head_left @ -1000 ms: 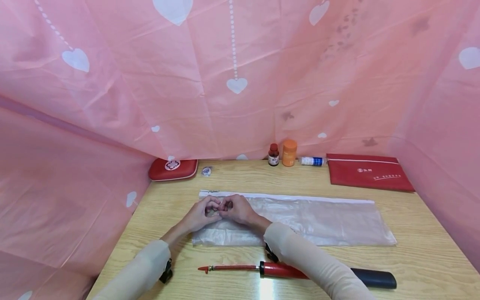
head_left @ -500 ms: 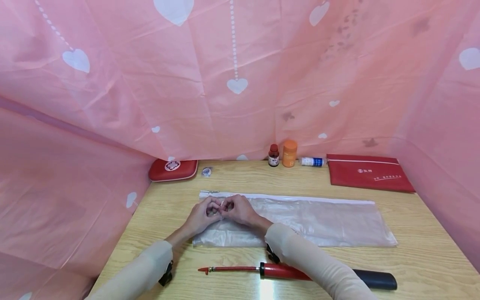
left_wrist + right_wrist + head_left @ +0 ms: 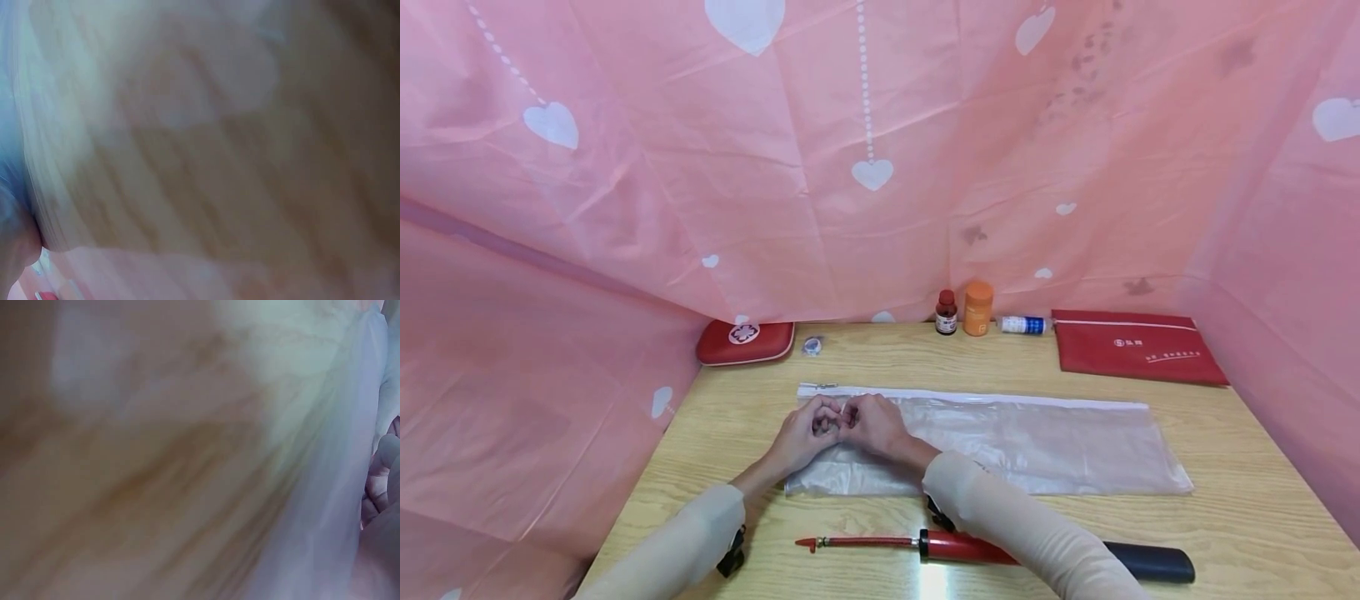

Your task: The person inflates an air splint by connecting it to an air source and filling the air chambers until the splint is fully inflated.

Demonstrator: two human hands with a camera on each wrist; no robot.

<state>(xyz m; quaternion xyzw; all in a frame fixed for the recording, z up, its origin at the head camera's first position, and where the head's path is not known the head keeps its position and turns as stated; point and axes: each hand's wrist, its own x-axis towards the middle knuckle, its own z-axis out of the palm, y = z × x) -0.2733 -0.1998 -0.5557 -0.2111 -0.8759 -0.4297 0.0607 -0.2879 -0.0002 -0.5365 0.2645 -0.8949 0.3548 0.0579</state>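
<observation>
A long clear plastic zipper bag [image 3: 1045, 442] with a white top strip lies flat across the table. Over its left part, just below the zipper pull [image 3: 826, 386], both hands meet fingertip to fingertip. My left hand [image 3: 805, 432] curls its fingers and pinches the plastic there. My right hand [image 3: 876, 425] does the same from the other side, thumb and index tip together. What exactly sits between the fingertips is hidden. In the right wrist view the bag's film [image 3: 325, 487] rises beside the curled right fingers [image 3: 378, 481]. Table grain fills most of the left wrist view.
A red hand pump [image 3: 962, 546] with a hose lies near the front, partly under the right sleeve. At the back stand a red case [image 3: 745, 343], a small wrapped roll [image 3: 812, 345], a brown bottle [image 3: 946, 315], an orange bottle [image 3: 978, 310], a blue-white roll [image 3: 1024, 325] and a red pouch [image 3: 1138, 348].
Both hands keep their place on the bag. The right hand's fingers have turned slightly, narrowing the gap inside their curl.
</observation>
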